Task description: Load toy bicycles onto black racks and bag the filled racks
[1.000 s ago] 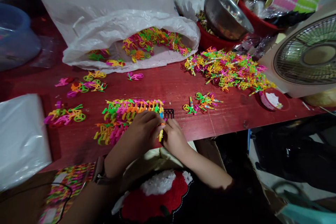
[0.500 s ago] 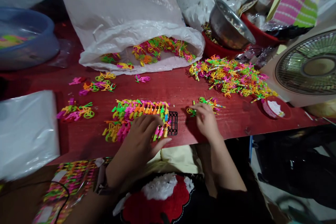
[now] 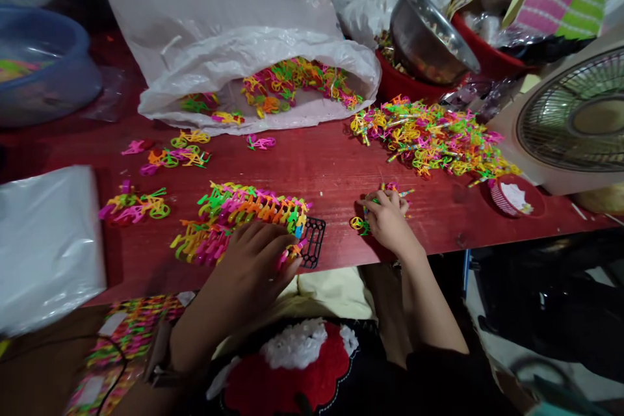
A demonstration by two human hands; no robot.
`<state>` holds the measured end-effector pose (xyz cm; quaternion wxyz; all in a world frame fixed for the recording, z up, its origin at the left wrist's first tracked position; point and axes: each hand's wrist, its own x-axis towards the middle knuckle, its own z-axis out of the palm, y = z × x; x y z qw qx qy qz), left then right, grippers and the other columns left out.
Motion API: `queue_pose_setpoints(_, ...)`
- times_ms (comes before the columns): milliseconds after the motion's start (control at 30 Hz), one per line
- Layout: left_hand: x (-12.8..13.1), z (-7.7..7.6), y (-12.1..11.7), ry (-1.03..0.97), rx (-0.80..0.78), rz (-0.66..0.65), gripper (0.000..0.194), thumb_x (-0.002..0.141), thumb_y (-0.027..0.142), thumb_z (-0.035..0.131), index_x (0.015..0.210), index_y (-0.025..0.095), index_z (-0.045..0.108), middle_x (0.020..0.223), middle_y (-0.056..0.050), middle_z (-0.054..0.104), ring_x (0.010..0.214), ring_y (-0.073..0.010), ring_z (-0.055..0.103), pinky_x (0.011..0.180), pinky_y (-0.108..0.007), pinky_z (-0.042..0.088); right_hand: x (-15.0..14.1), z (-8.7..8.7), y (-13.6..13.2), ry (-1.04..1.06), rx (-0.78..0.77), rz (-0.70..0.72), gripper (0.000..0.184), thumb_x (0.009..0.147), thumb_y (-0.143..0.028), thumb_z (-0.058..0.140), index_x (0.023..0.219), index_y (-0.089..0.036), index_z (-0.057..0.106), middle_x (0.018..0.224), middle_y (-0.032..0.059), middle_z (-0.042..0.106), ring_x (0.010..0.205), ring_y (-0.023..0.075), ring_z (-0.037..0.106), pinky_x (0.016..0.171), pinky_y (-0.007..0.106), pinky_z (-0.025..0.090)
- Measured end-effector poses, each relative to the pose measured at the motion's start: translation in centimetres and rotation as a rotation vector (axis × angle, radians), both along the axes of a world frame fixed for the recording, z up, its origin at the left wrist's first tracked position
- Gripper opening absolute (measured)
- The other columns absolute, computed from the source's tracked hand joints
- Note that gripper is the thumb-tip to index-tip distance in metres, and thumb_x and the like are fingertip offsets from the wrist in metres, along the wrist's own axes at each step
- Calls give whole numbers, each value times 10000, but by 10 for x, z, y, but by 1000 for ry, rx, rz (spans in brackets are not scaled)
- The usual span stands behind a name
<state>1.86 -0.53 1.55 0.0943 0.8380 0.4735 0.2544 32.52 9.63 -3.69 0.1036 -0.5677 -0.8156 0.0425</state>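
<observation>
We see the person's left hand [image 3: 258, 263] arched over the near part of the rows of coloured plastic pieces [image 3: 258, 205], which stand packed on a black grid [image 3: 314, 244] whose right end is uncovered. Its fingers bend together with the thumb below them; we cannot tell whether they pinch anything. To the right, the right hand [image 3: 390, 221] reaches down onto a small pile of similar pieces [image 3: 359, 226], its fingers loosely curled; their grip is hidden from us. Behind it on the red table [image 3: 312, 162] we note a larger heap [image 3: 433, 136], near a fan [image 3: 580, 110].
</observation>
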Motion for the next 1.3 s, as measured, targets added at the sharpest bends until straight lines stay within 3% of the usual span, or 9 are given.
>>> queue_pose_setpoints(100, 6, -3, 2, -34, 27, 53, 111, 949, 207, 673, 1056, 199, 645, 1069, -73, 691, 995, -265, 597, 901, -474, 480, 6, 2, 2, 0, -21, 39, 445, 986, -86, 455, 1194, -303, 784, 1232, 126, 673, 1188, 332, 449, 905, 466, 283)
queue_pose_setpoints(233, 11, -5, 4, -98, 48, 60, 11, 951, 198, 678, 958, 203, 685, 1030, -69, 695, 969, -250, 587, 832, -429, 494, 13, 11, 6, -23, -76, 78, 391, 987, -141, 526, 1197, -337, 791, 1223, 121, 662, 1167, 332, 464, 895, 448, 309)
queue_pose_setpoints(367, 11, -5, 5, -141, 36, 79, 53, 957, 206, 667, 919, 206, 704, 1045, -76, 691, 976, -246, 592, 830, -427, 502, 18, 14, 10, -23, -82, 104, 366, 965, -139, 583, 1135, -370, 810, 1208, 85, 667, 1196, 327, 482, 924, 459, 316)
queue_pose_setpoints(700, 11, -3, 7, -109, -50, 71, 67, 975, 243, 639, 1033, 215, 658, 1094, -65, 685, 995, -248, 596, 875, -449, 490, 18, 6, 14, 73, 25, 150, 255, 1012, -247, 611, 1178, -339, 782, 1217, 86, 673, 1190, 295, 501, 931, 436, 327)
queue_pose_setpoints(867, 2, 1, 3, -210, -177, 85, 285, 958, 323, 684, 1221, 228, 624, 1206, -83, 650, 1103, -255, 617, 938, -432, 518, 15, -10, 17, 172, 132, 50, 291, 1056, -289, 527, 1261, -274, 732, 1136, 93, 718, 1099, 273, 562, 905, 407, 370)
queue_pose_setpoints(1000, -3, 0, 5, -196, -136, 45, 237, 979, 270, 651, 1214, 237, 649, 1189, -76, 659, 1090, -245, 615, 925, -425, 513, 16, -17, 19, 264, 210, -59, 286, 1045, -294, 519, 1248, -215, 705, 1128, 103, 747, 1034, 266, 614, 911, 398, 412)
queue_pose_setpoints(1200, 2, -8, 9, -88, -86, 16, 78, 985, 228, 628, 973, 207, 701, 1043, -67, 710, 1005, -252, 596, 894, -444, 468, 17, -12, 18, 322, 353, -157, 278, 1014, -370, 572, 1199, -209, 704, 1037, 117, 722, 989, 282, 628, 941, 427, 466)
queue_pose_setpoints(1300, 4, -10, 9, -114, -92, 24, 89, 994, 249, 626, 984, 217, 709, 1024, -60, 712, 981, -243, 587, 888, -439, 458, 15, -11, 17, 368, 450, -211, 243, 987, -375, 603, 1104, -204, 729, 1063, 135, 665, 1008, 284, 611, 921, 433, 493)
